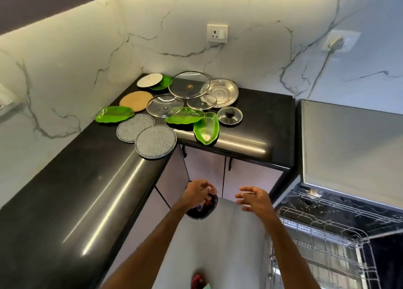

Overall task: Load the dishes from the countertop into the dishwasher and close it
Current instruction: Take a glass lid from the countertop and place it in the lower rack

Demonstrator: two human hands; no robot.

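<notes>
- Nearest: left hand [199,192], low in front of the cupboard doors [205,169]. Fingers are curled over a dark round thing [201,212]. Cannot tell what it is, or whether the grip holds it.
- Beside it, not touching: right hand [254,198]. Grip is loose and fairly wide, fingers relaxed, holding nothing.
- At right: dishwasher [349,145], open, with its wire racks [322,240] in view. No dish is seen in the parts that show.
- The dishes sit clustered in the corner of the black surface [65,201], well apart from both hands:
  - two speckled plates [156,141] at the front edge
  - three green leaf plates
  - three glass lids [189,84]
  - a small lid with a black knob [229,116]
  - a steel plate [220,92]
  - a tan disc [136,101]
  - a white plate [149,80] lying over a green one
- Progress (judgement): at or near the start. Loading is apparently all left to do, and so is closing the door.
- Orientation: the round pieces lie flat and overlap, with no long axis.
- The left leaf plate [115,114] and the middle leaf plate [185,115] have their long axes along the back wall. The middle one is partly under a glass lid.
- The right leaf plate [206,128] runs back to front, its near tip at the surface's front edge.
</notes>
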